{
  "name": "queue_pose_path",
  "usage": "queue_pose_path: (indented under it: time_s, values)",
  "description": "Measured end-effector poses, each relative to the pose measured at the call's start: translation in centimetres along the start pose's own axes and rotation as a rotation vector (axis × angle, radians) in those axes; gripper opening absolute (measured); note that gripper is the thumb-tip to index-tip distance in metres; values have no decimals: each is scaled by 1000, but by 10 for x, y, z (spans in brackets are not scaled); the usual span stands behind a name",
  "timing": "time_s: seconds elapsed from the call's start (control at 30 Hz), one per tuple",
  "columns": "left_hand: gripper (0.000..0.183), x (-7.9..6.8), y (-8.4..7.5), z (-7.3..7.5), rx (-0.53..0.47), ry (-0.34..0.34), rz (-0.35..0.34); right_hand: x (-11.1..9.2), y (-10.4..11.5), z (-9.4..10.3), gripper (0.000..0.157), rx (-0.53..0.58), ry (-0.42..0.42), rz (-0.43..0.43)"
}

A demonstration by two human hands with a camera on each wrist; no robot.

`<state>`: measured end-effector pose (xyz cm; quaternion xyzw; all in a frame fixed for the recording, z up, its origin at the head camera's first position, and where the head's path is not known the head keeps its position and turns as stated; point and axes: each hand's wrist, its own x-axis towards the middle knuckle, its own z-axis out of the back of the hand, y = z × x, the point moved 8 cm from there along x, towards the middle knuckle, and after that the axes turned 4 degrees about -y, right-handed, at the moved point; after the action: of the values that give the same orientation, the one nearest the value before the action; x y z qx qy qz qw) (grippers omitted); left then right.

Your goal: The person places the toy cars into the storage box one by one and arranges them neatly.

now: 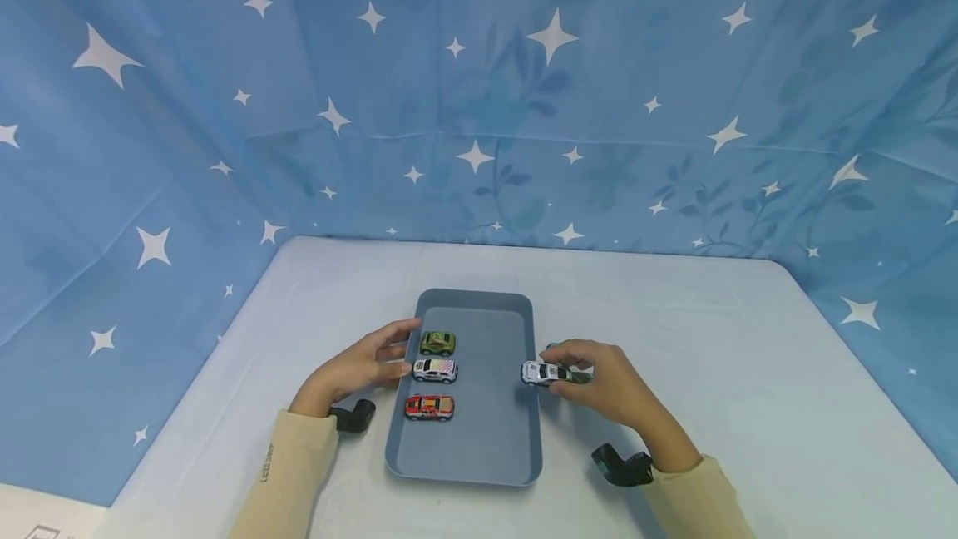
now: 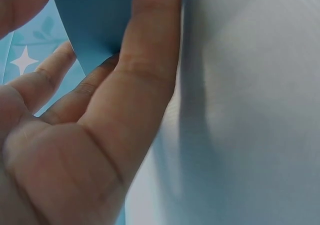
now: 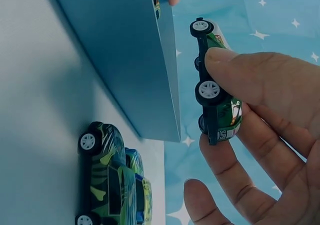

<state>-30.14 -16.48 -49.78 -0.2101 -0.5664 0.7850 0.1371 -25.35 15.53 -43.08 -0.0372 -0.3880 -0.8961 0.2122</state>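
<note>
My right hand [image 1: 602,377] pinches a white-and-green toy car [image 1: 540,373] between thumb and fingers, above the tray's right rim. In the right wrist view, this toy car [image 3: 215,82] shows its dark underside and wheels. My left hand [image 1: 367,363] rests at the left side of the blue-grey tray [image 1: 479,472], its fingers touching the wall. Along the tray's left side stand a green toy car [image 1: 437,343], a white patterned toy car [image 1: 435,370] and a red toy car [image 1: 429,407].
Outside the tray, a camouflage toy car [image 3: 107,180] stands on the white table [image 1: 674,306], with more toy cars behind it, partly hidden by my right hand in the head view. A blue star-patterned curtain [image 1: 479,90] hangs behind the table.
</note>
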Motion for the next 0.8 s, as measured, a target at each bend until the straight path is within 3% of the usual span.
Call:
queue_pose_path:
  time_s: [0.8]
  values:
    - [83,-1,-1,0,-11,15,7,23,-5,-15,32,44,54,-22]
